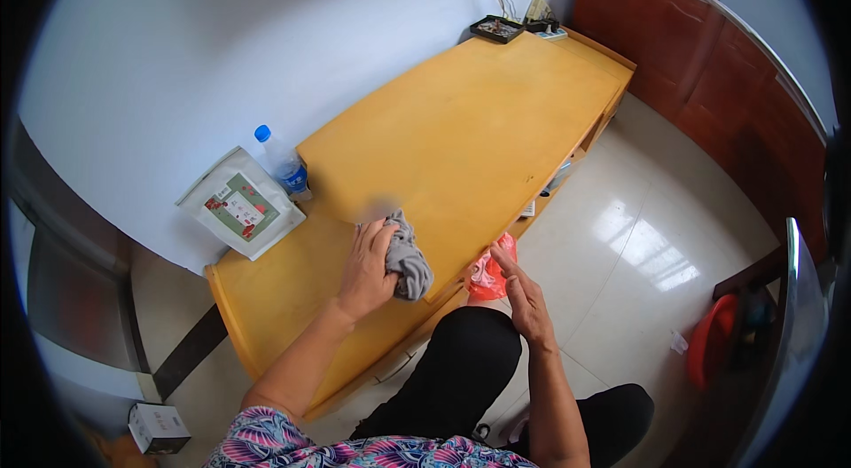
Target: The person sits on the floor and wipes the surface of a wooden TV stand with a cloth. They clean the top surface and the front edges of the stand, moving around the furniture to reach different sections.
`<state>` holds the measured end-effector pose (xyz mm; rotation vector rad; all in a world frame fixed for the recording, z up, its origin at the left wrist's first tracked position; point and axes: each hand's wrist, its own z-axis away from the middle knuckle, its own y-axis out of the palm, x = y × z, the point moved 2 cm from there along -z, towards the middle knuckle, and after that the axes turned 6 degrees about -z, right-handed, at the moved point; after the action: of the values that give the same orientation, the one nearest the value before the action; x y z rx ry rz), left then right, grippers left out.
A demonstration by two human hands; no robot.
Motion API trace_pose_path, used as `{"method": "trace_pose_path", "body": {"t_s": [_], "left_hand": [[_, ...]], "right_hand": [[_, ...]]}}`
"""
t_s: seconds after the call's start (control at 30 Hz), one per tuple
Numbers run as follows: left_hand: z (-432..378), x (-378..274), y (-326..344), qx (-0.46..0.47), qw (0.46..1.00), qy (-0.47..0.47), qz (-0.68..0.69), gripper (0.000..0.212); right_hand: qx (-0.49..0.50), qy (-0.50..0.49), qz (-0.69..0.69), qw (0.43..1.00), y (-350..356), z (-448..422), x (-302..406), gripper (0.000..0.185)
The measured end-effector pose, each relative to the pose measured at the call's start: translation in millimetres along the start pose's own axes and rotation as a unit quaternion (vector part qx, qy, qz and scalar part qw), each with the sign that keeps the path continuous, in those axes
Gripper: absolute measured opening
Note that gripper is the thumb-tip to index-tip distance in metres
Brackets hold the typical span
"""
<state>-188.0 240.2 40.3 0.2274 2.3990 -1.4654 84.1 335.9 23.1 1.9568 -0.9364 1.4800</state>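
My left hand (369, 263) grips a crumpled grey cloth (409, 265) on the top of a yellow wooden cabinet (459, 129). The cloth lies near the step between the raised top and the lower left section. Past the cabinet's front edge, my right hand (525, 298) hangs in the air above my knee, with nothing in it and the thumb slightly apart from the straight fingers. A red plastic bag (492, 278) shows just beyond that hand, by the cabinet's front.
Against the wall stand a white pouch (243, 205) bearing writing and a plastic bottle (286, 165) with a blue cap. A black ashtray (497, 28) and a power strip (550, 34) sit at the far end. A red basin (711, 342) is at right, a white box (158, 427) lower left.
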Motion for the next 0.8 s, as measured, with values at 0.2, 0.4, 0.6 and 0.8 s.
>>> {"method": "trace_pose_path", "body": {"t_s": [0.2,0.4,0.6,0.8], "left_hand": [[-68,100,-16,-0.076,0.984,-0.135,-0.092,0.05],[-85,147,-14,-0.09,0.98,-0.163,-0.07,0.062],[1,50,17,-0.143,0.986,-0.068,0.05,0.065],[-83,122,5,-0.059,0.983,-0.169,-0.043,0.062]], "right_hand": [[0.031,-0.044,0.248,0.967,2,-17,9,0.041],[0.045,-0.042,0.307,0.95,14,-22,10,0.042],[0.059,-0.018,0.287,0.956,3,-21,11,0.042],[0.056,-0.023,0.283,0.957,2,-18,13,0.042]]}}
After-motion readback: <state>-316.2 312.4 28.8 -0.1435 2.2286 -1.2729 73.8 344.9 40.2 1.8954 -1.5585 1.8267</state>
